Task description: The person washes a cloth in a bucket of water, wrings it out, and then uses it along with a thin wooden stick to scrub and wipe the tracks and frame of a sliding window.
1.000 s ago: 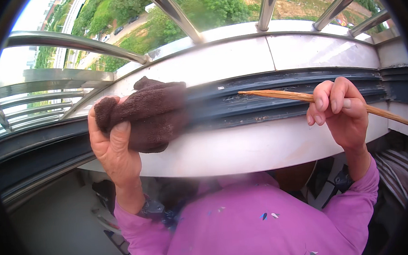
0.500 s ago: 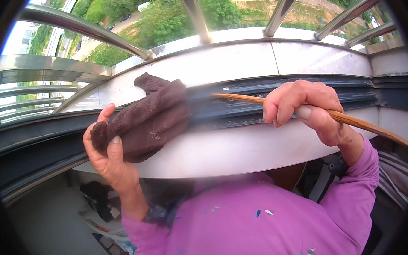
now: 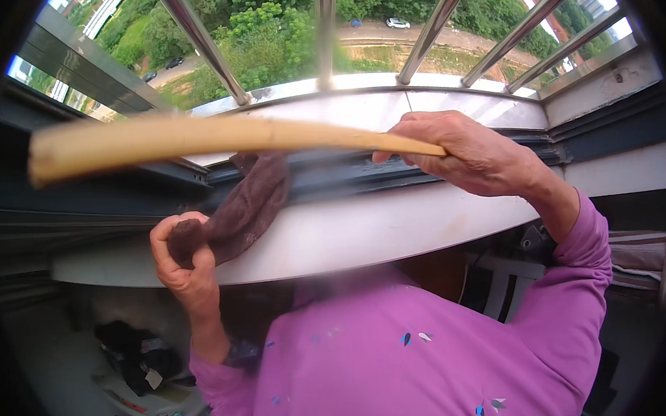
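Observation:
Bunched in my left hand is a dark brown cloth, its far end draped over the black window track. My fingers and thumb close round its near end. Above the sill, my right hand grips the thin end of a pale wooden stick. The stick reaches leftward across the view, its thick blunt end slightly blurred at the far left. It passes in front of part of the track and the cloth's top.
A white sill runs along the near side of the track. Beyond stand metal railing bars, with trees and a road far below. Dark items lie at the lower left. A pale slatted object stands at the lower right.
The stick has turned round: its pointed tip was toward the track, and now its thick end reaches left. My left hand still holds the cloth, now more bunched. The view has shifted.

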`<state>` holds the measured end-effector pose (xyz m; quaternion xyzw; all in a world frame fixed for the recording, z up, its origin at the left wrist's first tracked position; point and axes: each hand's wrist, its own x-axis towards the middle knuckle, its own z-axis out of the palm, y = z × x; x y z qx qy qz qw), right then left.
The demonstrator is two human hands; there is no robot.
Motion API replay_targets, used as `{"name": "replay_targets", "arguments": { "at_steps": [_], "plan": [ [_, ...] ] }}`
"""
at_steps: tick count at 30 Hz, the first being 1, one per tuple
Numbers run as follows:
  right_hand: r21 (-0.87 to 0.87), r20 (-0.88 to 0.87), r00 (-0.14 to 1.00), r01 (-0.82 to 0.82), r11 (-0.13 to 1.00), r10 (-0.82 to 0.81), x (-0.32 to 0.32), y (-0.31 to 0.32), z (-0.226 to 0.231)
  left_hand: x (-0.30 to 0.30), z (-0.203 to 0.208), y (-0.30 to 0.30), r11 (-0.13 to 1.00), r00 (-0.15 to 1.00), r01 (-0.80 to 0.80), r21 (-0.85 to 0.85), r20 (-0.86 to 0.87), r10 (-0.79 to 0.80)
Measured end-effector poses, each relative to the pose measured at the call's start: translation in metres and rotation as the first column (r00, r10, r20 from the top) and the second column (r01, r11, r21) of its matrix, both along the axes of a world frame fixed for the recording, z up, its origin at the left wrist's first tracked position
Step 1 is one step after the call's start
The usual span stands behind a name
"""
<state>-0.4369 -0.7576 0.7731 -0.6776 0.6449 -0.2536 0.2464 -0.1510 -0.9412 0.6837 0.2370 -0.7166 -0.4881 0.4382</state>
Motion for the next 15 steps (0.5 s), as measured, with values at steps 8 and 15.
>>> {"name": "replay_targets", "arguments": {
  "at_steps": [8,15],
  "plan": [
    [0.371,-0.429,0.896,0.061,0.927,0.113,0.030,-0.039,-0.053,0.020,-0.017,0.010,0.997,0.997,0.066,0.045,-0.052,-0.063],
    [0.366,-0.504,0.847,0.030,0.930,0.171,0.035,-0.047,-0.058,0.019,-0.028,0.012,0.995,0.991,0.085,0.057,-0.107,-0.079]
  ]
}}
